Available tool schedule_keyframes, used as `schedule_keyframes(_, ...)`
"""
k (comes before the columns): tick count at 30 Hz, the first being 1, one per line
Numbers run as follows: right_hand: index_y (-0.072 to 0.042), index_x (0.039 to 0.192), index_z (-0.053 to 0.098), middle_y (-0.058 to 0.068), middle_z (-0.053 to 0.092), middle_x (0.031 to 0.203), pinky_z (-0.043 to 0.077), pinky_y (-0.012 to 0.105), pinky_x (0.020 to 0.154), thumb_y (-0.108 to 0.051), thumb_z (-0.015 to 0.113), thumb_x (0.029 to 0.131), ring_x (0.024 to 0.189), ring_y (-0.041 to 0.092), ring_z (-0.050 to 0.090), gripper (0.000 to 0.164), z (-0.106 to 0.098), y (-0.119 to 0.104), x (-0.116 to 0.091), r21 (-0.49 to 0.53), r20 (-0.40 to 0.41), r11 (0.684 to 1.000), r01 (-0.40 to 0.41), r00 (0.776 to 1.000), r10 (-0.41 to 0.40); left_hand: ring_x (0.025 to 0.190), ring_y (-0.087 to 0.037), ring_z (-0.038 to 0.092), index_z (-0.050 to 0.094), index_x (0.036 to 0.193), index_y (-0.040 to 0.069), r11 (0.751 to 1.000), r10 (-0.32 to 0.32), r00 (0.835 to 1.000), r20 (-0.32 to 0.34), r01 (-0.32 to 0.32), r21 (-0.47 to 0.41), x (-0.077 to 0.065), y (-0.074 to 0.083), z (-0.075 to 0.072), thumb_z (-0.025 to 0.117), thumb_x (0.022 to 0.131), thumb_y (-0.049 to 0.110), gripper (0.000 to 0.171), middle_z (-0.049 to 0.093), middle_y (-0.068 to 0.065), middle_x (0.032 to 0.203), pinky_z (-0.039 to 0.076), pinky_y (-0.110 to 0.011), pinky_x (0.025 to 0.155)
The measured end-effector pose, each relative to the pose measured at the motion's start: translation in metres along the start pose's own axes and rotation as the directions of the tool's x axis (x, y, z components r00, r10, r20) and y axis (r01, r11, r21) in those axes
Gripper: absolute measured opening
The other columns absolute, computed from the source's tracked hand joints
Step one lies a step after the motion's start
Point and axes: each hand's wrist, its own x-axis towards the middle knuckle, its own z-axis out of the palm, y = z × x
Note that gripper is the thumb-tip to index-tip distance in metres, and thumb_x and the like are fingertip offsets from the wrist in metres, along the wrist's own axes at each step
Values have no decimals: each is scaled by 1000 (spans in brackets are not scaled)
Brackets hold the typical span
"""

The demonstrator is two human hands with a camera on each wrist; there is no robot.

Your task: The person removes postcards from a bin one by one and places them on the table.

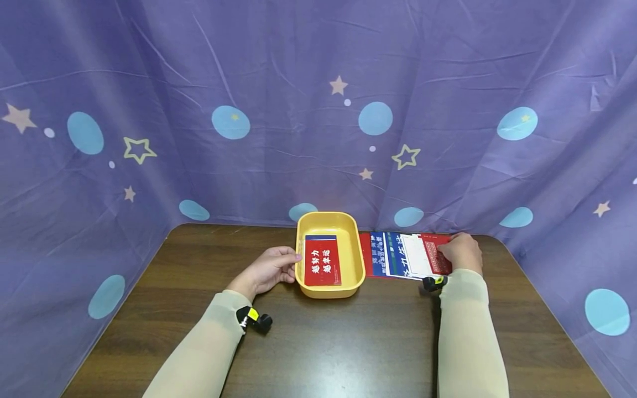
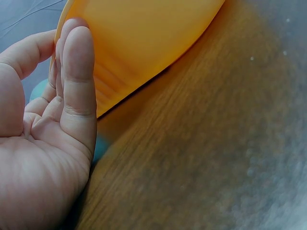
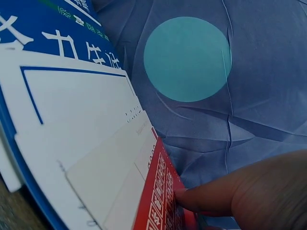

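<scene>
A yellow plastic tray [image 1: 331,292] stands on the table with a red card [image 1: 322,271] bearing white characters inside it. My left hand [image 1: 271,268] pinches the tray's left rim, thumb over the edge and fingers along the outer wall, as the left wrist view also shows. To the right of the tray lies a row of overlapping cards [image 1: 393,254] in red, blue and white. At its right end my right hand [image 1: 463,253] grips a red patterned card [image 3: 160,191], with the thumb [image 3: 211,194] on its face; the other fingers are mostly hidden.
The brown wooden table [image 1: 323,348] has rounded back corners. Behind it hangs a purple curtain [image 1: 298,138] with stars and blue dots, close to the cards' far edge. Small black wrist cameras are strapped over both sleeves [image 1: 473,326].
</scene>
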Motion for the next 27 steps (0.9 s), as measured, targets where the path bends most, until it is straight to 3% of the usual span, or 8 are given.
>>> schedule_keyframes(10,7,127,67,37,65,131,58,61,94,-25,71,95,113,49,63,45,-8,-4,1,26,-8,999,48,999,-48,56,-9,65,66,92,8,1000,-1,1000,6,1,-11,1,-1,-2,66,104,9,12,68,-1,67,62,-21,53)
schedule_keyframes(17,5,127,66,35,64,136,50,64,110,-33,66,99,123,50,60,47,-19,-32,-5,103,-27,981,162,987,-160,56,-10,65,66,91,8,1000,-2,1000,1,2,-8,0,0,-2,67,103,9,12,68,-1,66,62,-21,53)
schedule_keyframes(23,6,126,66,35,68,130,54,61,104,-31,68,101,117,47,64,45,-18,-69,-23,123,-11,942,313,949,-314,57,-10,66,65,93,7,1000,-4,1000,20,4,6,-1,1,0,67,103,10,11,69,-2,69,62,-21,53)
schedule_keyframes(27,4,129,64,33,70,128,61,49,86,-31,68,101,103,40,71,45,-13,-95,-36,146,28,923,357,931,-365,57,-10,66,64,95,4,1000,3,1000,19,-3,7,-3,2,0,65,104,8,10,68,-2,69,62,-21,54)
